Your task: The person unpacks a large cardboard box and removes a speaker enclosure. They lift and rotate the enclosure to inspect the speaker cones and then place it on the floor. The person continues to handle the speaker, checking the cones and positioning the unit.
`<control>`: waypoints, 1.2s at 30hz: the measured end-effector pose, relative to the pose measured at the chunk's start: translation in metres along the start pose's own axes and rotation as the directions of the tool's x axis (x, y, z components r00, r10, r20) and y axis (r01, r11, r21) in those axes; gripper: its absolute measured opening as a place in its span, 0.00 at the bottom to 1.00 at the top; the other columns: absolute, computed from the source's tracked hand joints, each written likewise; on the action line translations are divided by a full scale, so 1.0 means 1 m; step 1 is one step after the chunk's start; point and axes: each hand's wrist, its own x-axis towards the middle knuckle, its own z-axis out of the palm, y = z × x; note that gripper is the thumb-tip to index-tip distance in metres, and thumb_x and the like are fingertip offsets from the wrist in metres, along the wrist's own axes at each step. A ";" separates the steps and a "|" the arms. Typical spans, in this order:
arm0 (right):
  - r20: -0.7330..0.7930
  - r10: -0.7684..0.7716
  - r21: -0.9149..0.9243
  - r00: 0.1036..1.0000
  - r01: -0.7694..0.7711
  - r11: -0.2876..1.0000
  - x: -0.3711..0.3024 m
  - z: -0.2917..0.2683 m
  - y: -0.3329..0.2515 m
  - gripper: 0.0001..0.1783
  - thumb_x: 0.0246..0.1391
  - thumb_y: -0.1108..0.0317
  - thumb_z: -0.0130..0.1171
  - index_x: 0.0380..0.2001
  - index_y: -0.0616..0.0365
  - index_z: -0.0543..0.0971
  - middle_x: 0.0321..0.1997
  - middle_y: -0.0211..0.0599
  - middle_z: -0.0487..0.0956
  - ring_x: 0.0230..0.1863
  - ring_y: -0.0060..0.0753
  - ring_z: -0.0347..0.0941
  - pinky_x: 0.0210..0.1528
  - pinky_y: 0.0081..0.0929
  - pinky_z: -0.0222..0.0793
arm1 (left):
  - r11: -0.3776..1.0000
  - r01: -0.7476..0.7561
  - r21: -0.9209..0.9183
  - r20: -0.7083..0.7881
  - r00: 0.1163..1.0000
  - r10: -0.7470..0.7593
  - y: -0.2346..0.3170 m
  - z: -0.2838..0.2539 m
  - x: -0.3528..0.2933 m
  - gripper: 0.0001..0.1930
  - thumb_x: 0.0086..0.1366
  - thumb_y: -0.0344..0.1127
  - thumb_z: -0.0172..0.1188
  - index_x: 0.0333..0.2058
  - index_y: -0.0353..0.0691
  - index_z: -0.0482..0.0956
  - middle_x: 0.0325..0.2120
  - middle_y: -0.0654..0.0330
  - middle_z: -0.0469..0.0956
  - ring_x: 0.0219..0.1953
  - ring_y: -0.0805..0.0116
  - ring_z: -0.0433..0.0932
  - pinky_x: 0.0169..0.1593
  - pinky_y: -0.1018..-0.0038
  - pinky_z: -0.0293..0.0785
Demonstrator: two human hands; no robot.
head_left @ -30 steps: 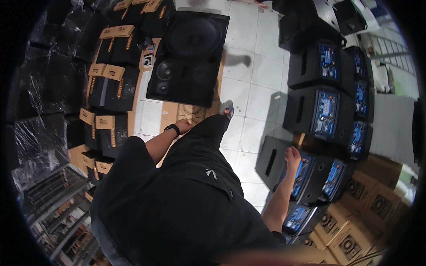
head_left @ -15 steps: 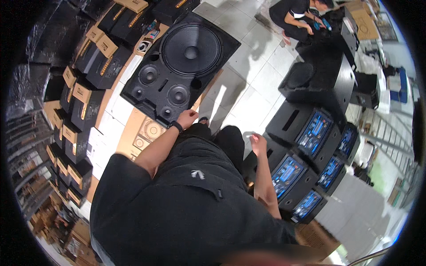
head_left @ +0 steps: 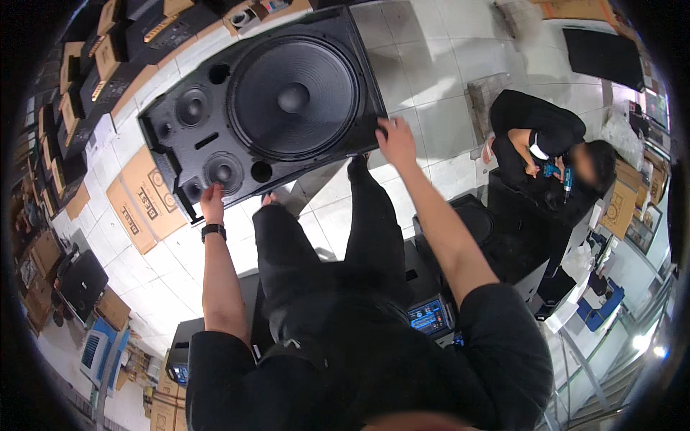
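Observation:
A large black speaker cabinet (head_left: 251, 161) lies with its front up, showing one big cone (head_left: 291, 97) and several smaller drivers. My left hand (head_left: 213, 207), with a dark band at the wrist, is at the cabinet's near-left edge, its fingers closed over the rim beside a small driver (head_left: 224, 172). At the near-right corner is my right hand (head_left: 397, 144), fingers bent and a little apart; whether it touches the corner is hard to tell. The undersides of both hands are hidden.
Flattened printed cardboard (head_left: 140, 201) lies on the white tile floor left of the cabinet. To the right, a person (head_left: 539, 144) crouches with a teal power drill (head_left: 567, 179). Black cabinets with blue-lit panels (head_left: 430, 316) stand close by me. Rows of boxed black units (head_left: 108, 61) line the far left.
I have turned, so the cabinet now lies straight ahead. Both hands have moved from beside my body out to its near edge. The blue-panelled units have shifted behind my body.

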 end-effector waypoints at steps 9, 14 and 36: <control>-0.008 -0.512 -0.108 0.859 0.508 0.855 0.188 0.094 0.044 0.12 0.56 0.61 0.64 0.39 0.55 0.86 0.54 0.48 0.76 0.51 0.54 0.74 0.54 0.44 0.72 | 0.949 -0.230 0.216 -0.133 0.956 0.262 0.047 0.115 0.065 0.25 0.67 0.32 0.64 0.60 0.32 0.70 0.53 0.52 0.79 0.51 0.64 0.81 0.53 0.68 0.77; -0.042 -0.377 -0.239 0.925 0.357 0.903 0.192 0.089 0.032 0.12 0.57 0.55 0.63 0.35 0.50 0.86 0.52 0.45 0.73 0.53 0.52 0.72 0.54 0.43 0.71 | 0.862 -0.372 0.345 -0.301 0.826 0.477 0.060 0.145 0.078 0.13 0.62 0.33 0.66 0.45 0.40 0.83 0.41 0.54 0.80 0.38 0.63 0.85 0.43 0.70 0.79; -0.136 -0.500 -0.048 0.855 0.498 0.866 0.198 0.097 0.035 0.10 0.49 0.61 0.70 0.31 0.56 0.86 0.67 0.56 0.66 0.64 0.61 0.64 0.65 0.48 0.61 | 0.630 -0.403 0.664 -0.290 0.637 0.714 0.065 0.145 0.109 0.06 0.64 0.36 0.65 0.37 0.42 0.82 0.30 0.59 0.79 0.24 0.63 0.81 0.30 0.68 0.76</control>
